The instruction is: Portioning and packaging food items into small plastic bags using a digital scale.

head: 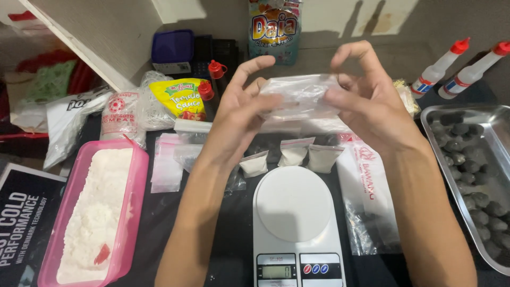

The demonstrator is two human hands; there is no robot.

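Both our left hand and right hand pinch a small clear plastic bag above the white digital scale, where a loosened fingertip grip could drop it.

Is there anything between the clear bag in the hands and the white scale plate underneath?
Nothing visible. Both hands, left and right, hold the clear plastic bag in the air above the kitchen scale, whose round plate is bare; three small filled packets lie just behind it.

Yellow sauce pouch left; detergent packet top; scale screen bottom.
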